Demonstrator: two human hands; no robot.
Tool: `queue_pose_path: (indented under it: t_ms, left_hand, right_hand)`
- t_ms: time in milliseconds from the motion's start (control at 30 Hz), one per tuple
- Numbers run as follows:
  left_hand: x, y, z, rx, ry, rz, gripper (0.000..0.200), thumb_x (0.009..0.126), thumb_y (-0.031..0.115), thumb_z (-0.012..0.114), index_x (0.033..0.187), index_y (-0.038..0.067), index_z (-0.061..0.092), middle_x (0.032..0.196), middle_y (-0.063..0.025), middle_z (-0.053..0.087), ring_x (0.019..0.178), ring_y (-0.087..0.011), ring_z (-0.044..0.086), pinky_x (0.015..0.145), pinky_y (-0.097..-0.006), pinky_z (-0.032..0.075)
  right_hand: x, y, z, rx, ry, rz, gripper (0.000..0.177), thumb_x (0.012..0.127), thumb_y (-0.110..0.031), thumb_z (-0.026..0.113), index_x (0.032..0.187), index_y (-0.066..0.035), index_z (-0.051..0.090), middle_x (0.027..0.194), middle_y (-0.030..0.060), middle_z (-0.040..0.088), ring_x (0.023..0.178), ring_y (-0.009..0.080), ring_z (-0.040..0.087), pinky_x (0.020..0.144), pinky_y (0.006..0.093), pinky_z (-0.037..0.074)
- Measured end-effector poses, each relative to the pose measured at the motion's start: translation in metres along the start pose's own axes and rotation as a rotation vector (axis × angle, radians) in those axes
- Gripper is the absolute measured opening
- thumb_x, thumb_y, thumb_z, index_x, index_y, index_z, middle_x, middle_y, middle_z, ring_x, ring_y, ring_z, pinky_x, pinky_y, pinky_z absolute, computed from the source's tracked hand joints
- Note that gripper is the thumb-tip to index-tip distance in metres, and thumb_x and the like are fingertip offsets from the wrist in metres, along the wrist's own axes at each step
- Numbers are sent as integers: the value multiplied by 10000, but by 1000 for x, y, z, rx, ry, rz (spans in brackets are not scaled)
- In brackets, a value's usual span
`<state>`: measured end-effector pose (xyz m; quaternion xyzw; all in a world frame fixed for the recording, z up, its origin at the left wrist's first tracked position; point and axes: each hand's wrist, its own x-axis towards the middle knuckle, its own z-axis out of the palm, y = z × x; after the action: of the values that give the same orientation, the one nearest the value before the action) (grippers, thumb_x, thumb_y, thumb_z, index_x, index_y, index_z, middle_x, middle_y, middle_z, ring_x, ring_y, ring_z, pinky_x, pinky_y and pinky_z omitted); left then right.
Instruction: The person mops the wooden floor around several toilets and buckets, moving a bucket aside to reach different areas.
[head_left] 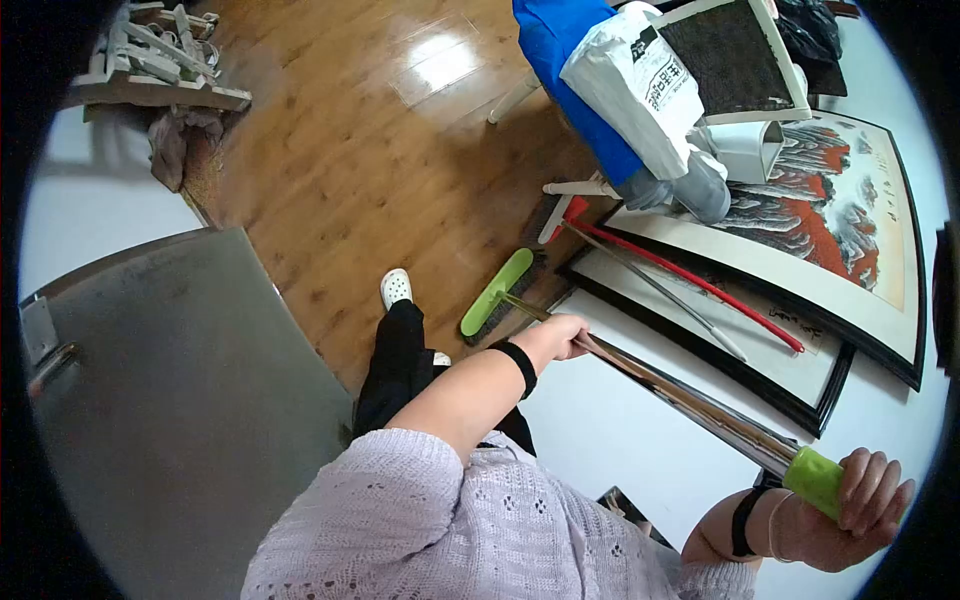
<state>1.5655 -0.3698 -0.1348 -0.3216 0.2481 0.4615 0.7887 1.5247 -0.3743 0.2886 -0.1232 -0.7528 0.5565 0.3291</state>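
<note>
A broom (690, 396) with a bright green head, dark bristles and a long shiny metal handle slants across the front of my body. Its head (497, 292) is down at the floor beside the wall. My left hand (566, 336) is closed around the lower part of the handle. At the upper end, my right hand (868, 508) is wrapped around the green grip (815, 482). Both wrists wear black bands.
Framed pictures (835, 215) lean on the white wall to the right. A red-handled broom (690, 277) and a grey pole (655, 290) rest across them. A blue-covered chair (570, 75) carries a white bag (640, 90). An open door (190, 400) stands left.
</note>
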Motion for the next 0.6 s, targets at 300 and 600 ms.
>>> queue_pose_path:
  t_ms: [300,600]
  left_hand:
    - [-83,66,4,-69,69,112,46,706,30,400,703,-3,432,675,-105,495,581,-204,516,532,-333,478]
    - [-130,159,-25,-85,158,320,69,734,43,416,768,-17,411,671,-120,494,605,-234,515,585,-402,466]
  right_hand:
    - [16,-35,-9,148,38,-64,192,738,-63,406,555,-116,381,439,-7,351,408,75,343,486,207,350]
    - [4,13,-15,420,124,-283,165,778,-150,418,627,-109,366,497,-19,359,447,80,378,501,232,352]
